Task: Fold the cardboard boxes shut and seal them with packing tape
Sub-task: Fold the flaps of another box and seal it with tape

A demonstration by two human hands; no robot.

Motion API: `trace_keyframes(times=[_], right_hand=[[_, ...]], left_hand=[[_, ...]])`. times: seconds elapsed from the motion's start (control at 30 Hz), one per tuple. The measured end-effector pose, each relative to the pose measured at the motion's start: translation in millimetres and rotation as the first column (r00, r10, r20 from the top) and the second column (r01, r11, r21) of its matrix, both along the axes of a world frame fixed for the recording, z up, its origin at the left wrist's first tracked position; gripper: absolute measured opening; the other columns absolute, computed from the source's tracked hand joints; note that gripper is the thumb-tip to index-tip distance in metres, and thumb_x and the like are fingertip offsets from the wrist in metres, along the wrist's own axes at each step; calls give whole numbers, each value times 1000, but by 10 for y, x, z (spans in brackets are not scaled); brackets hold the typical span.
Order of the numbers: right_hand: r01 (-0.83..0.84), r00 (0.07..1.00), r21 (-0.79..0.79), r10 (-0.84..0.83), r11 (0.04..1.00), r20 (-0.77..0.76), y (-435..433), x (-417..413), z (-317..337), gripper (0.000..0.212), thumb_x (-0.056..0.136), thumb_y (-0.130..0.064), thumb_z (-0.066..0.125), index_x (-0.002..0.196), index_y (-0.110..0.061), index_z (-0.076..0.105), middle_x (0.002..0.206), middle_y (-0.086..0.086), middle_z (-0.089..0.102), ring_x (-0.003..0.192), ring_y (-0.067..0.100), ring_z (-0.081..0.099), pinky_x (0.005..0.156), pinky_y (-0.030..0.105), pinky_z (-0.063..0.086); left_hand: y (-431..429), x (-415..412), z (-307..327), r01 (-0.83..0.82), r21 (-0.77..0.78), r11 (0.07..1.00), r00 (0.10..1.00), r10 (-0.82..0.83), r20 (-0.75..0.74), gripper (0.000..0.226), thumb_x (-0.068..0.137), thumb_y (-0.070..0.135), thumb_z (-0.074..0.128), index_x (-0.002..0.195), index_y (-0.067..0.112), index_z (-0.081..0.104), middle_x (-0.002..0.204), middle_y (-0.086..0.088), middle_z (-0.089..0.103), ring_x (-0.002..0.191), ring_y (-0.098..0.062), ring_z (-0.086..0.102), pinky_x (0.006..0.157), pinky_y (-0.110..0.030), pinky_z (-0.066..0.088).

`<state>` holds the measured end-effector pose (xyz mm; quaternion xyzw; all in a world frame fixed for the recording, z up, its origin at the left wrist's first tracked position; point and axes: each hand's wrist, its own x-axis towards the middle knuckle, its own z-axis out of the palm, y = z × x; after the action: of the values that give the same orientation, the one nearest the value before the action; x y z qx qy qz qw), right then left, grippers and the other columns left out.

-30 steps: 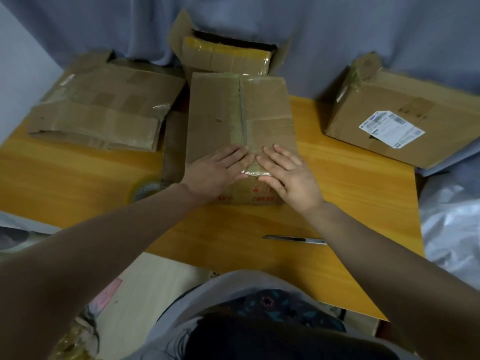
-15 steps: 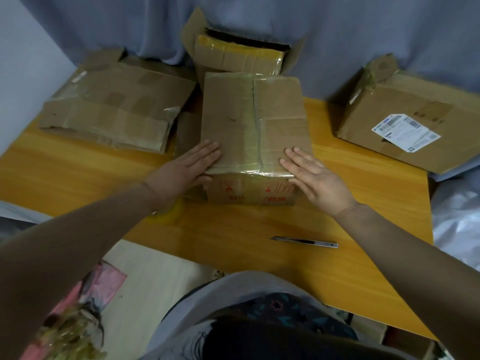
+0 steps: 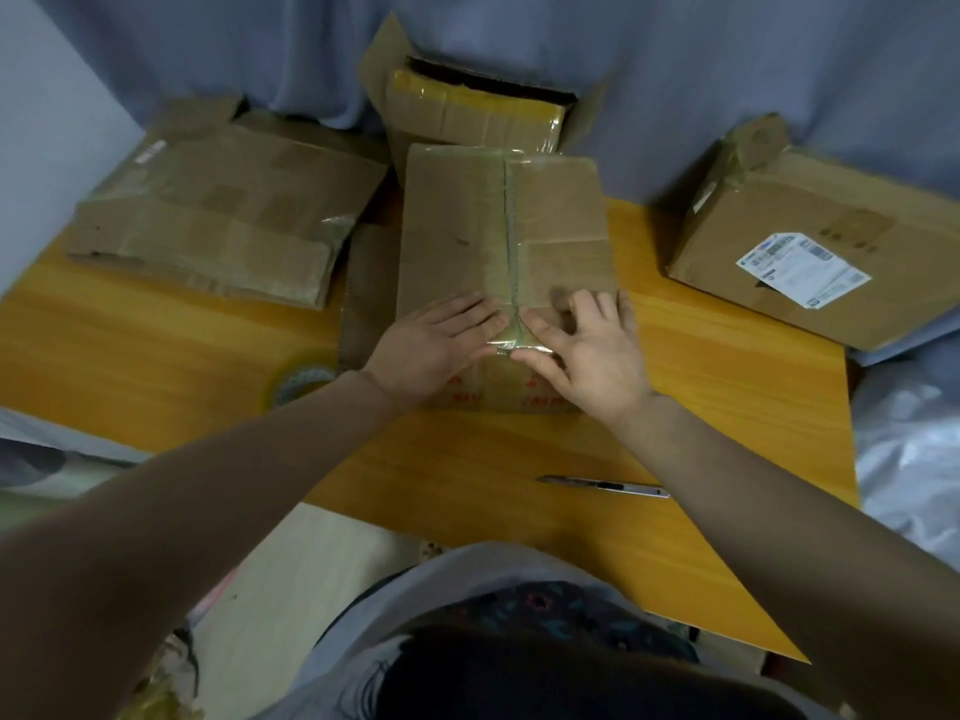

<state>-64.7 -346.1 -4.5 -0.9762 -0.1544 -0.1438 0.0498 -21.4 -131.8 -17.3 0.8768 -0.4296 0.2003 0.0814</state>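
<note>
Head view: a closed cardboard box [image 3: 467,236] stands in the middle of the desk [image 3: 156,345], its top flaps joined by a strip of clear packing tape [image 3: 506,241] along the centre seam. The left hand [image 3: 431,350] and the right hand [image 3: 587,356] both lie flat on the near end of that seam, fingers released and extended, pressing the tape where it bends over the box's near edge. A tape roll [image 3: 298,381] sits near the desk's left edge, partly hidden by the left forearm. A utility knife [image 3: 602,485] lies near the desk's front edge. A flattened box [image 3: 223,220] lies at the back left corner, an open box [image 3: 478,116] at the back edge, and a labelled box [image 3: 831,252] at the right edge.
</note>
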Motion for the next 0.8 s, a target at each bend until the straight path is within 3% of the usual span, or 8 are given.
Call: trace_keyframes(times=[0.2,0.37,0.4,0.47,0.53,0.57,0.7,0.8], right_hand=[[-212,964,224,241,951,-115,-325,-70,-85,43,95,-35,45,132,-18,56,132,18,52,125,35,45,104,51,38],[-31,968,514,154,857,-198,-240,-133,9,43,88,-37,57,128,-21,60,140,8,45,133,25,36,111,38,30],[68,973,615,84,785,-215,-199,-151,57,43,89,-41,56,128,-23,59,143,6,41,134,19,32,111,28,27],[325,943,751,-140,574,-301,-79,-151,138,44,94,-39,54,136,-26,50,149,5,29,135,11,25,107,12,21],[552,833,710,-323,437,-448,60,-78,152,51,97,-37,48,145,-24,35,152,10,25,138,19,28,106,20,25],[612,791,642,-380,462,-480,113,-39,144,53,99,-37,43,148,-22,30,150,12,31,135,24,33,103,26,31],[626,778,503,-441,596,-447,113,58,94,51,103,-34,30,151,-18,23,136,15,49,118,33,50,83,34,42],[577,814,600,-329,553,-479,42,-19,76,56,102,-38,35,151,-19,20,146,9,42,131,25,41,96,26,36]], left_hand=[[246,-16,-117,-91,56,994,995,93,-24,44,102,41,30,133,18,52,134,-3,57,126,-23,52,110,-50,28],[276,-134,-46,-180,-128,975,950,138,-281,57,99,53,26,145,19,34,149,-6,39,141,-21,28,115,-55,16],[237,-215,21,-331,-245,911,872,196,-449,61,98,55,29,148,19,27,155,-6,26,144,-19,17,117,-51,11],[91,-358,124,-722,-341,602,564,226,-794,69,97,54,34,152,19,10,160,-1,6,147,-16,4,119,-38,7],[-122,-398,183,-941,-235,243,273,139,-952,67,99,48,34,152,15,13,158,-5,18,145,-21,17,115,-34,18],[-210,-382,203,-970,-196,143,214,121,-969,60,100,44,33,150,12,22,151,-9,32,139,-25,31,110,-34,27],[-322,-302,235,-974,-227,-14,223,145,-964,45,103,37,32,136,11,46,127,-9,55,118,-25,51,93,-30,40],[-308,-358,183,-959,-239,-155,244,-12,-970,46,100,40,38,139,15,44,133,-4,52,122,-21,49,98,-28,40]])
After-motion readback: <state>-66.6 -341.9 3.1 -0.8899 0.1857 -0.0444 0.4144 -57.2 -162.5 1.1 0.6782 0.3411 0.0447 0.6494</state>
